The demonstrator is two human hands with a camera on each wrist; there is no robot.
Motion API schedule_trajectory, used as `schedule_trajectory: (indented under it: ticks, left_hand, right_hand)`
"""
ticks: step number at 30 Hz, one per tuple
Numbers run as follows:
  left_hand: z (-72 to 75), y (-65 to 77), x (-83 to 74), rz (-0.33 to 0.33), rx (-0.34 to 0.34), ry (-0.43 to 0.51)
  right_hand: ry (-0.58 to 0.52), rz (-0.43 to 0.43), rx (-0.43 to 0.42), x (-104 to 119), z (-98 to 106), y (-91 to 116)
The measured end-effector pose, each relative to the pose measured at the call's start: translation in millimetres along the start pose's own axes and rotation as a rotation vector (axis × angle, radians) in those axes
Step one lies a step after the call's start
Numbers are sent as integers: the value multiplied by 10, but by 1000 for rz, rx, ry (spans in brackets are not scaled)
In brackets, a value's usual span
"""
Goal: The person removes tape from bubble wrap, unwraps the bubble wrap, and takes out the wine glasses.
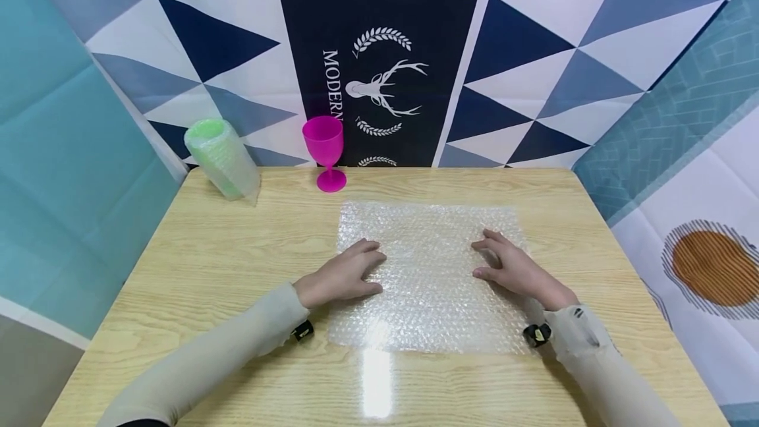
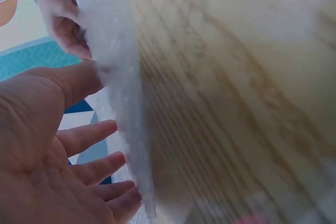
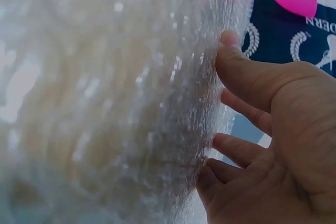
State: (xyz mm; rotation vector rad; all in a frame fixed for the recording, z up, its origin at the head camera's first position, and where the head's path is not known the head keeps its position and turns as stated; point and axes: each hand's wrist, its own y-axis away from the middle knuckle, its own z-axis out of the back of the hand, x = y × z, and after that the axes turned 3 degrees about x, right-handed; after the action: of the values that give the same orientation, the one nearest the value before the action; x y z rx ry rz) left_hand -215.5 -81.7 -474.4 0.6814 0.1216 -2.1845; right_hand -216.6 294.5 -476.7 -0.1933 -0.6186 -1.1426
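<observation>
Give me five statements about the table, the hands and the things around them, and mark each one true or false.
1. A sheet of bubble wrap lies on the table. True.
2. A pink goblet stands upright beyond the sheet. True.
3. The goblet is inside the sheet of bubble wrap. False: it stands apart from it, unwrapped.
4. The left hand and right hand are both at the sheet. True.
5. The wrapped green object is right of the goblet. False: it is to the left.
</observation>
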Motion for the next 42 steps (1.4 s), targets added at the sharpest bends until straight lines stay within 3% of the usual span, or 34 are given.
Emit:
schedule_trajectory:
  ticks: [16, 33, 42]
  left_hand:
    - [119, 285, 132, 90, -24, 26]
    - [194, 553, 326, 103, -29, -1]
    - [214, 670, 379, 115, -21, 31]
  right_hand:
    - [89, 87, -11, 242, -168, -163]
    - [179, 181, 13, 548, -333, -185]
    - [142, 190, 24, 590, -386, -170]
